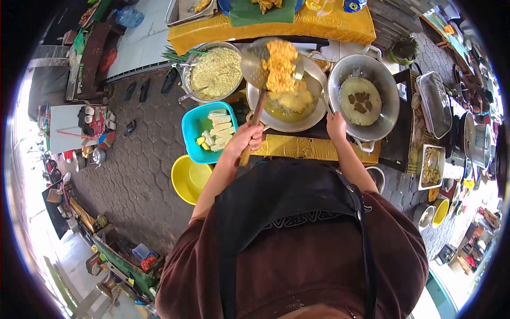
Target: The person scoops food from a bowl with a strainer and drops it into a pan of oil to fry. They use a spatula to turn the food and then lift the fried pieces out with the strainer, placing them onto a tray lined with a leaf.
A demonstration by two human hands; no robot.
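Note:
My left hand [247, 139] is wrapped round the wooden handle of a wide, round skimmer [249, 66]. Golden fried pieces [281, 66] are heaped on the skimmer, blurred a little, above the far side of a frying pan [256, 101]. Pale pieces [292, 101] bubble in the oil below. My right hand [336, 126] is closed on the thin handle of a metal utensil [325, 101], which reaches over the pan's right side; its far end is partly hidden by the fried heap.
Left of the pan stand a bowl of crumbly yellow coating [218, 72] and a turquoise tub [187, 127] of pale sticks. A yellow basin [188, 178] sits lower. On the right is a deep pan [390, 80] of light liquid with dark patches. A yellow-covered table [340, 26] lies beyond.

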